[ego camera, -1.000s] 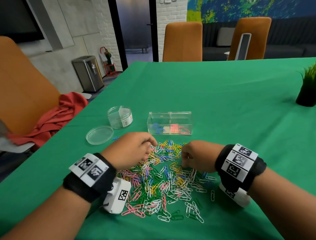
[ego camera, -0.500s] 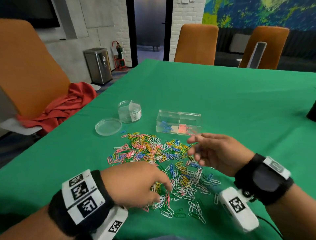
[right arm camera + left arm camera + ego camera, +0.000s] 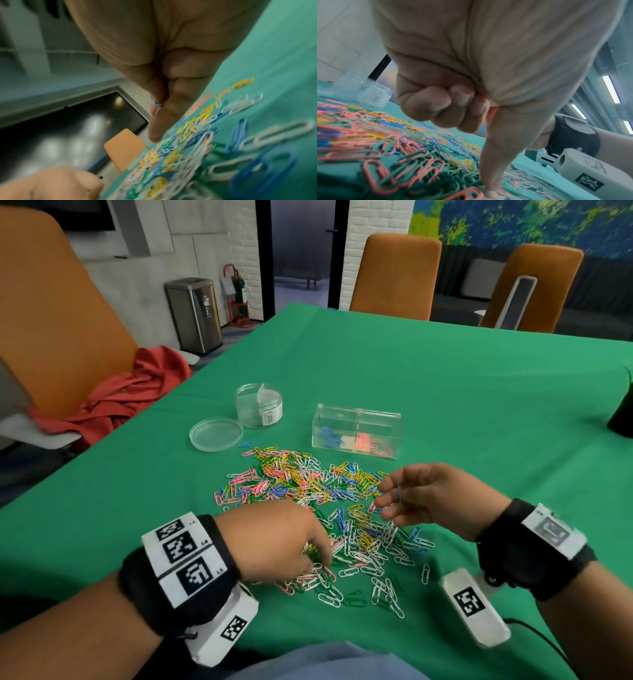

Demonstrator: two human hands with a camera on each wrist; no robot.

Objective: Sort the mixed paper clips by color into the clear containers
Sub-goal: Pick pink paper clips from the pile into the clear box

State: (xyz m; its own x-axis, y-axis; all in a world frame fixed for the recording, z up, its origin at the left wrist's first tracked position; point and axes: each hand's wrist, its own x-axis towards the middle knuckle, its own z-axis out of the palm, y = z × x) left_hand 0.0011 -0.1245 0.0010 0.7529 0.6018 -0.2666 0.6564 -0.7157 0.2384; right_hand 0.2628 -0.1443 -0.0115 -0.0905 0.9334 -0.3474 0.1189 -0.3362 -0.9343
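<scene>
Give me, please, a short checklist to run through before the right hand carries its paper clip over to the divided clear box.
1. Clip held: right hand pinches a blue paper clip: ok.
2. One clip only: cannot tell; the wrist view is blurred.
3. Matching compartment: blue clips lie in the left half of the divided clear box: ok.
4. Box top open: cannot tell.
5. Path to the box: nothing stands between hand and box: ok.
6. Left hand out of the way: it is down in the near part of the clip pile: ok.

matt green tablecloth (image 3: pixel 445 392), clear glossy plastic box (image 3: pixel 356 419)
</scene>
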